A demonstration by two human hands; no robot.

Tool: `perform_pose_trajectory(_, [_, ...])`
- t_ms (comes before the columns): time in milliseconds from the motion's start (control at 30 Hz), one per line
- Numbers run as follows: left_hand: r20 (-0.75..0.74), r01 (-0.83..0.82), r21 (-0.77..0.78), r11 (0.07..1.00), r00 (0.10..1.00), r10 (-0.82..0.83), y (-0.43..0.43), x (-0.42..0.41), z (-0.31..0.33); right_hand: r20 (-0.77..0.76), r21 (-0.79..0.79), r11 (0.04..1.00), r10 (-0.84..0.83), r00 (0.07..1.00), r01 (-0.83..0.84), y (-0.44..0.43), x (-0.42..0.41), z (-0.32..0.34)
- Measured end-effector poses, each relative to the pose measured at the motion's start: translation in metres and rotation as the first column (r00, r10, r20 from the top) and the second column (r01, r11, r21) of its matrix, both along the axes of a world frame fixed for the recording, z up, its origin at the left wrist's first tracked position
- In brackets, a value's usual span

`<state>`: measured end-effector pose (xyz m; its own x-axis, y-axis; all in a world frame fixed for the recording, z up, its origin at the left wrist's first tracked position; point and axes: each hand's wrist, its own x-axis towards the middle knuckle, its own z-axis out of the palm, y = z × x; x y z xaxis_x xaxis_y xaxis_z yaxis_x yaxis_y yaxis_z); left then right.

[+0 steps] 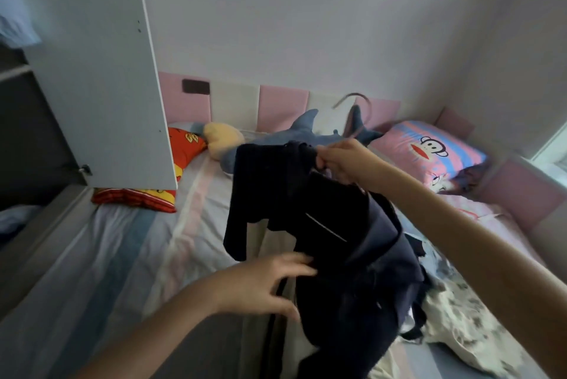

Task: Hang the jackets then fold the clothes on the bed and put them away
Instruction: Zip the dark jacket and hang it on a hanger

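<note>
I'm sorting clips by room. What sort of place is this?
Most likely a child's bedroom: a bed with a striped sheet, a shark plush toy and a cartoon monkey pillow against pink padded wall panels, and an open wardrobe door on the left.

The room is lit softly by daylight from the window point(552, 148) at the right edge, which is blown out to white; the wardrobe point(27, 133) interior on the other side is seen in shadow. The left hand point(264, 283) is smeared by motion blur, detail in the dark jacket point(337, 256) is lost, and edges are bowed by the wide lens.
</note>
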<state>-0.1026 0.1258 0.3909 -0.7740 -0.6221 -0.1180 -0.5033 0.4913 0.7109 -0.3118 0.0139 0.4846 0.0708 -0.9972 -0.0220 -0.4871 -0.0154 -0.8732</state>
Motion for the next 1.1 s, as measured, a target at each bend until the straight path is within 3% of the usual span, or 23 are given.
perform_pose_trajectory(67, [-0.151,-0.284,-0.005,0.959,0.948,0.280,-0.025,0.024,-0.013,-0.017,-0.021,0.997,-0.077,0.997,0.077,-0.002,-0.027,-0.001])
perform_pose_trajectory(133, [-0.295,-0.592,-0.024,0.806,0.774,0.560,-0.052,0.042,-0.025,-0.031,-0.026,0.986,-0.167,0.985,0.166,0.001,-0.044,-0.007])
perform_pose_trajectory(200, [-0.309,-0.741,-0.002,0.672,0.639,0.704,-0.076,0.051,-0.031,0.028,-0.002,0.994,-0.114,0.993,0.114,0.006,-0.043,-0.010])
perform_pose_trajectory(333, [-0.294,-0.822,0.001,0.570,0.544,0.786,-0.103,0.039,-0.039,0.085,0.033,0.997,0.068,0.994,-0.071,0.022,-0.032,0.006])
perform_pose_trajectory(533, [-0.413,-0.866,0.042,0.499,0.440,0.798,-0.125,0.023,-0.050,0.155,-0.019,0.994,0.106,0.982,-0.104,0.033,-0.050,0.020])
perform_pose_trajectory(600, [-0.440,-0.845,0.025,0.535,0.471,0.765,-0.129,0.023,-0.045,0.181,-0.031,0.994,0.110,0.977,-0.106,0.036,-0.058,0.021])
perform_pose_trajectory(667, [-0.461,-0.791,-0.057,0.609,0.562,0.687,-0.133,0.028,-0.032,0.141,-0.034,0.995,0.095,0.985,-0.091,0.037,-0.067,0.023])
perform_pose_trajectory(800, [-0.548,-0.758,-0.213,0.616,0.615,0.568,-0.143,0.049,0.013,-0.166,-0.046,0.995,0.076,0.983,-0.085,0.037,-0.083,0.029])
perform_pose_trajectory(867, [-0.576,-0.730,-0.329,0.598,0.658,0.486,-0.141,0.055,0.039,-0.229,0.016,0.996,0.088,0.969,-0.087,0.038,-0.090,0.023])
perform_pose_trajectory(967, [-0.657,-0.748,-0.428,0.507,0.643,0.395,-0.126,0.067,0.064,-0.167,0.072,0.994,0.092,0.982,-0.081,0.038,-0.097,0.009])
perform_pose_trajectory(1033, [-0.691,-0.786,-0.452,0.423,0.608,0.391,-0.125,0.087,0.060,-0.017,0.010,0.999,0.038,0.999,-0.038,0.041,-0.099,-0.002])
perform_pose_trajectory(1100, [-0.544,-0.760,-0.560,0.331,0.638,0.545,-0.136,0.109,0.035,0.198,-0.056,0.997,-0.043,0.979,0.055,0.043,-0.090,-0.009])
